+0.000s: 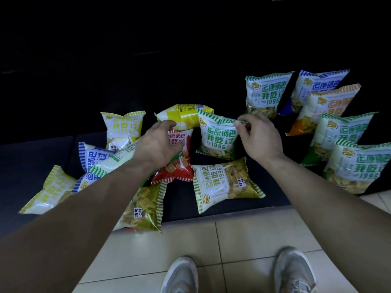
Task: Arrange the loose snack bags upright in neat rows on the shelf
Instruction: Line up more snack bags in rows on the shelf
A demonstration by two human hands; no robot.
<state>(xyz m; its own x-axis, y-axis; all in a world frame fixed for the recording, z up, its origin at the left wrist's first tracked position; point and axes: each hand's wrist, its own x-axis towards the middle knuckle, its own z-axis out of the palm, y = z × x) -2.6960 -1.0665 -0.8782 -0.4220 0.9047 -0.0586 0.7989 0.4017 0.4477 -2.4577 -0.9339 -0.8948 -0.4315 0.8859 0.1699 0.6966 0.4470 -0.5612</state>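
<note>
Green bag sits centre of the dark shelf, roughly upright, top seal tipped toward 1 o'clock — it's the one in hand. Right hand pinches its top-right corner: thumb and forefinger closed on the striped seal, other fingers curled loosely behind. Grip at the seal makes sense; the crimped strip is the only stiff part, so the bag hangs and stands from there without crushing the contents. Left hand is at 9 o'clock of the green bag, fingers spread and curved down over the red bag, fingertips at the lower edge of the yellow bag lying flat at 11 o'clock; whether it's actually gripping anything I cannot tell, looks more like a reach or a hold-down. At 6 o'clock an olive bag lies on its side, touching nothing above it; a second olive bag hangs over the shelf's front lip at 7 o'clock. At 9 o'clock a loose pile — blue bag and pale-yellow bag, overlapping under the left forearm, plus an upright yellow-trim bag behind. From 1 to 3 o'clock the finished rows stand upright, well apart from the fingers. Judgement: green bag likely goes next to those rows, most of the pile not yet sorted.
</note>
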